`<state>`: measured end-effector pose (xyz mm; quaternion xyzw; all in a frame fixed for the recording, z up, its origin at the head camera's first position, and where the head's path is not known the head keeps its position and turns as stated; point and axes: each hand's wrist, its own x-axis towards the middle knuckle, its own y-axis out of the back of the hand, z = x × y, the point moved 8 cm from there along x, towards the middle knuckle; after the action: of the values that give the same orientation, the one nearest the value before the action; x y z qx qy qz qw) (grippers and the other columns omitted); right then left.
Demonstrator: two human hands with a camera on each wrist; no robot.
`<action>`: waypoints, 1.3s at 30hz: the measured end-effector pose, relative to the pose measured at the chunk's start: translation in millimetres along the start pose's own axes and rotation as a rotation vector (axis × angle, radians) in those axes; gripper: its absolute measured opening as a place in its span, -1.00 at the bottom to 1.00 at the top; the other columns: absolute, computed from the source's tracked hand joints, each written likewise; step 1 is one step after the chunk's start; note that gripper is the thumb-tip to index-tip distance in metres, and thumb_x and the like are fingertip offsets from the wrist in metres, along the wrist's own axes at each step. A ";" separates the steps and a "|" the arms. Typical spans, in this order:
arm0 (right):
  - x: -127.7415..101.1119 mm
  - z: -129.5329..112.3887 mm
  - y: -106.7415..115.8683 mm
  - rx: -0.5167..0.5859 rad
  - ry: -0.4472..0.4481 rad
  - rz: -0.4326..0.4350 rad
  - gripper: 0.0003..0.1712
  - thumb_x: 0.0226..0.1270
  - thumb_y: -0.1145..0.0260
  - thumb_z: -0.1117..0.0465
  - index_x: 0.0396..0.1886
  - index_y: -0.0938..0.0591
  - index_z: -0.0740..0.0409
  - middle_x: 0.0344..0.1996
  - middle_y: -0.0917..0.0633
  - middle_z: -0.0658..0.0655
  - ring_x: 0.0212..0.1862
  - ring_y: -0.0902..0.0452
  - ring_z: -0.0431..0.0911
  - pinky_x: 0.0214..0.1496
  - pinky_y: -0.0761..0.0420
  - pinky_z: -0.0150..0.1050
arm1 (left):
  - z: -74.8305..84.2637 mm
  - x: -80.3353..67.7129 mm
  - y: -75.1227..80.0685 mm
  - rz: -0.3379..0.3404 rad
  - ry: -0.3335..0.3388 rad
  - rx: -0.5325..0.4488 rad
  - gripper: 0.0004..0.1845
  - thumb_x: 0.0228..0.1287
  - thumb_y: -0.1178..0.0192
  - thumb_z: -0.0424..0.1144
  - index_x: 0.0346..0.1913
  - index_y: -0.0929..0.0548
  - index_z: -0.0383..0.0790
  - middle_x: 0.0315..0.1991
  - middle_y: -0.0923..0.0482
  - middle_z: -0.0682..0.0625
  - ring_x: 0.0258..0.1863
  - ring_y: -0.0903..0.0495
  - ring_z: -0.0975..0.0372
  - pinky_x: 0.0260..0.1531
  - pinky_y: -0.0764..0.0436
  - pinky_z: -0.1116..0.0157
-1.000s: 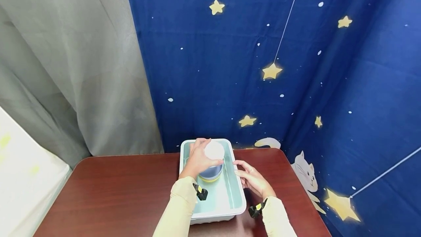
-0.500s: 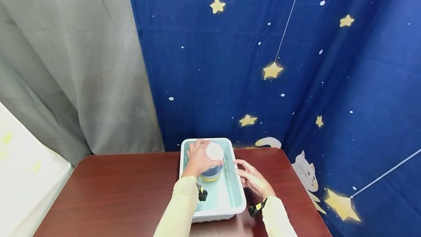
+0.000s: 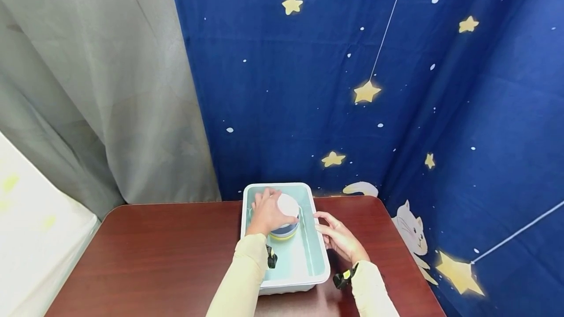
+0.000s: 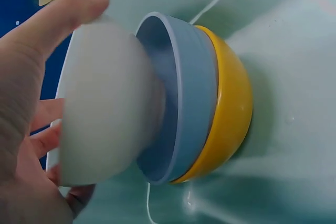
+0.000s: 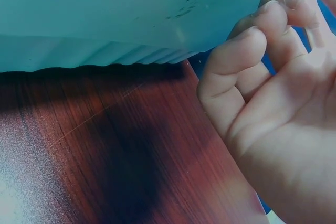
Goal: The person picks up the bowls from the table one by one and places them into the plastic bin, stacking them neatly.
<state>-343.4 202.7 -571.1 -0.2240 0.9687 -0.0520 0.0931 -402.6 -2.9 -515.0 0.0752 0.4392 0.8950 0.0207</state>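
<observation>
A white bowl (image 4: 107, 106) is gripped by my left hand (image 3: 266, 213), with the thumb on one side of its rim and fingers on the other. Its base dips into the mouth of a blue bowl (image 4: 197, 98), which sits nested in a yellow bowl (image 4: 236, 106). Both lower bowls stand on the floor of a pale green basin (image 3: 293, 263). At the basin's right side is my right hand (image 3: 341, 241), its index finger and thumb at the rim, apart from each other. The right wrist view shows its other fingers (image 5: 236, 51) loosely bent beside the outer wall.
The basin rests on a reddish-brown wooden table (image 3: 167, 253), near its back edge. Behind hang a grey curtain (image 3: 105, 87) and a blue curtain with stars (image 3: 282, 87). A white surface (image 3: 39, 238) lies at the far left.
My left hand has lowered the white bowl further into the blue bowl, so less of the blue bowl shows in the head view. The right hand stays at the basin's rim.
</observation>
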 end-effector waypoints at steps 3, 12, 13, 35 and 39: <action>0.1 -0.3 -0.2 0.006 0.008 -0.003 -0.38 0.57 -0.19 0.12 0.47 -0.20 0.16 -0.56 -0.47 -0.11 -0.52 -0.32 -0.23 -0.39 -0.50 -0.36 | -0.4 -0.6 -2.1 -0.029 0.016 0.018 0.13 -0.35 -0.64 0.29 0.40 -0.52 -0.08 0.34 -0.40 -0.10 0.21 -0.28 -0.10 0.16 -0.40 -0.15; -0.4 3.2 1.3 0.025 0.012 0.004 -0.37 0.57 -0.18 0.14 0.48 -0.18 0.17 -0.55 -0.50 -0.12 -0.52 -0.34 -0.26 -0.38 -0.53 -0.36 | 1.1 -2.4 -5.9 -0.075 0.027 0.018 0.11 -0.31 -0.66 0.23 0.42 -0.50 -0.08 0.36 -0.37 -0.11 0.21 -0.28 -0.10 0.17 -0.40 -0.20; -0.6 4.2 1.4 0.026 0.009 0.005 -0.37 0.57 -0.18 0.14 0.48 -0.18 0.17 -0.55 -0.49 -0.12 -0.52 -0.33 -0.25 -0.38 -0.52 -0.36 | 1.4 -2.8 -6.6 -0.075 0.023 0.021 0.10 -0.32 -0.66 0.22 0.41 -0.51 -0.08 0.36 -0.38 -0.11 0.20 -0.28 -0.10 0.14 -0.41 -0.20; 2.1 5.2 2.8 0.018 0.020 0.004 -0.46 0.57 -0.19 0.14 0.41 -0.26 0.11 -0.54 -0.48 -0.13 -0.51 -0.29 -0.24 -0.39 -0.43 -0.32 | 3.8 -1.4 -17.4 -0.095 -0.005 0.057 0.04 -0.29 -0.68 0.10 0.38 -0.54 -0.16 0.35 -0.41 -0.14 0.25 -0.32 -0.13 0.12 -0.45 -0.21; 1.7 5.4 2.2 0.020 0.021 0.004 -0.46 0.57 -0.17 0.15 0.42 -0.25 0.11 -0.54 -0.49 -0.13 -0.51 -0.31 -0.25 -0.39 -0.44 -0.32 | 3.8 -2.1 -19.7 -0.107 -0.007 0.043 0.03 -0.28 -0.67 0.07 0.39 -0.53 -0.19 0.35 -0.42 -0.13 0.26 -0.32 -0.12 0.16 -0.44 -0.22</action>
<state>-344.7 203.6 -576.9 -0.2205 0.9696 -0.0637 0.0853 -400.5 11.9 -528.5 0.0553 0.4614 0.8828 0.0684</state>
